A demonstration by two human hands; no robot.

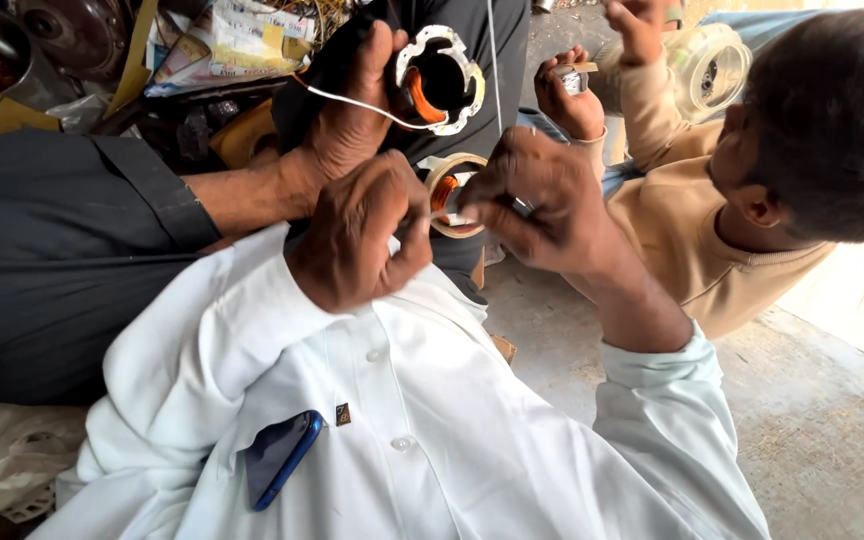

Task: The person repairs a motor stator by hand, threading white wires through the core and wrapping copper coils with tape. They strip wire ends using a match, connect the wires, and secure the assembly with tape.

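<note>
My left hand (362, 235) is curled in a fist, its fingertips pinched at the left rim of a tan ring (444, 167) with orange copper winding inside. From the right, my right hand (542, 205) grips the same ring and pinches a short white strip at its lower edge. Just above, another person's hand (347, 120), in a black sleeve, holds a white ring-shaped coil frame (472, 75) with copper wire and a white lead trailing off to the left.
A child in a beige sweater (682, 220) sits close on the right, holding a small object (574, 80) near a clear plastic housing (717, 65). A blue phone (282, 455) sticks out of my white shirt pocket. Clutter and papers (237, 40) lie at the top left, with concrete floor (812, 420) on the right.
</note>
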